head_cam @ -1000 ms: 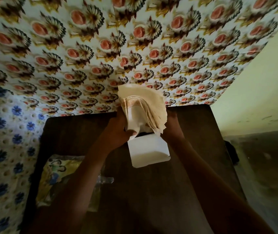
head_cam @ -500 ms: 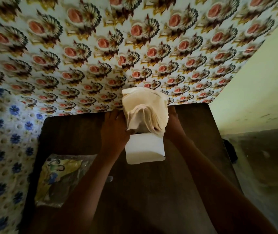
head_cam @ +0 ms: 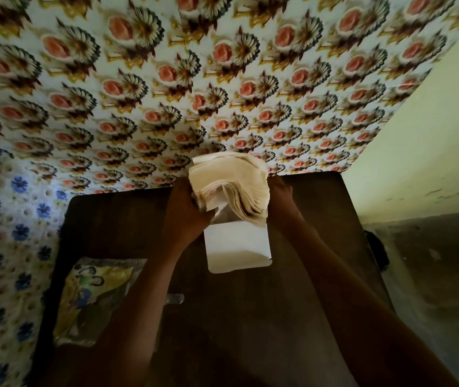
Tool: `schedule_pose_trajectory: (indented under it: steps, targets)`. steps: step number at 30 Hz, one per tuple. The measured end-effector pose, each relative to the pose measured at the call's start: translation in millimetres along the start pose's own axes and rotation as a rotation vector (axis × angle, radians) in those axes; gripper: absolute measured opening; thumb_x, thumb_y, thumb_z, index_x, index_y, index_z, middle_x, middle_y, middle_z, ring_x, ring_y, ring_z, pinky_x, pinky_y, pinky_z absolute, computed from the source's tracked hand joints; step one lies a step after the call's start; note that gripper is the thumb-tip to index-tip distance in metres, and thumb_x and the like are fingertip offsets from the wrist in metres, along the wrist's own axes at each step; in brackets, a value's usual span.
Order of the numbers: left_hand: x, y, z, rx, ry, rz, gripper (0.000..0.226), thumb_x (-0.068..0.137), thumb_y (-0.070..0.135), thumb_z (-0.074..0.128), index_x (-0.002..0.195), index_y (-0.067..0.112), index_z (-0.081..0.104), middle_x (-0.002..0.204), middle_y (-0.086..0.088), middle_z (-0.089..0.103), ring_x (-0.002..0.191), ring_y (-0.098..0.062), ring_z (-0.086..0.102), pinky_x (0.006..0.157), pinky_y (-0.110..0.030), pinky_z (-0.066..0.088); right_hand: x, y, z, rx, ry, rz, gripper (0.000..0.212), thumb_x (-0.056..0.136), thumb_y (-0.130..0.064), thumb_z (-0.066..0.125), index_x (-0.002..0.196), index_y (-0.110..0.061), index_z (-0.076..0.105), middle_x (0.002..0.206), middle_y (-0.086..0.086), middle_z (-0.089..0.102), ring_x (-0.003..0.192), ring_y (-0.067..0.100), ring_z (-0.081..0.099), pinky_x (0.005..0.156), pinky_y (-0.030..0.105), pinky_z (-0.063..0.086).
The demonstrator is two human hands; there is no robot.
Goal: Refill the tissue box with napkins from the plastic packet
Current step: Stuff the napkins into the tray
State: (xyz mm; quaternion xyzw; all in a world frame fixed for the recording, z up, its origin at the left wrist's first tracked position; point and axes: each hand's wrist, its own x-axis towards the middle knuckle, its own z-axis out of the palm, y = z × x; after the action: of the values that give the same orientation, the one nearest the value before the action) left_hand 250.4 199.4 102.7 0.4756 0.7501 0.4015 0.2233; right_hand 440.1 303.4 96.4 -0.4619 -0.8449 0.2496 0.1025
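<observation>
A thick stack of cream napkins (head_cam: 231, 182) stands bent over the open top of the white tissue box (head_cam: 238, 247), which sits on the dark wooden table (head_cam: 250, 317). My left hand (head_cam: 186, 216) grips the stack's left side, thumb at its lower edge. My right hand (head_cam: 281, 199) holds the stack's right side, partly hidden behind the fanned napkin edges. How far the napkins reach into the box is hidden. The plastic packet (head_cam: 94, 297), yellow and green printed, lies flat on the table to the near left.
The table's far edge meets a flower-patterned wall (head_cam: 222, 79). A blue-flowered covering (head_cam: 7, 247) lies at the left. At the right rises a plain pale wall (head_cam: 432, 135) with dark floor below it. A small clear plastic strip (head_cam: 175, 298) lies beside my left forearm.
My left hand has closed back onto the stack's left side after resting flat against it half a second ago. The napkins' lower edges have fanned out to the right.
</observation>
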Motion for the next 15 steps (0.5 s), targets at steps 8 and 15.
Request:
schedule_pose_trajectory:
  steps: [8, 15]
  targets:
    - [7, -13, -5, 0.235, -0.138, 0.079, 0.064, 0.076, 0.042, 0.083, 0.131, 0.022, 0.057, 0.118, 0.004, 0.071, 0.108, -0.011, 0.067, 0.087, -0.025, 0.056, 3, -4, 2, 0.077, -0.078, 0.114, 0.061, 0.092, -0.024, 0.066, 0.147, -0.018, 0.041, 0.158, 0.007, 0.032, 0.151, 0.030, 0.014, 0.119, 0.057, 0.010]
    - [17, -12, -13, 0.425, -0.218, 0.053, 0.064, 0.077, 0.038, 0.080, 0.133, 0.021, 0.055, 0.123, -0.008, 0.063, 0.111, -0.029, 0.065, 0.086, -0.041, 0.059, 4, -6, -13, 0.048, -0.125, 0.077, 0.076, 0.081, -0.020, 0.078, 0.147, -0.016, 0.041, 0.153, 0.010, 0.037, 0.147, 0.035, 0.022, 0.119, 0.060, 0.017]
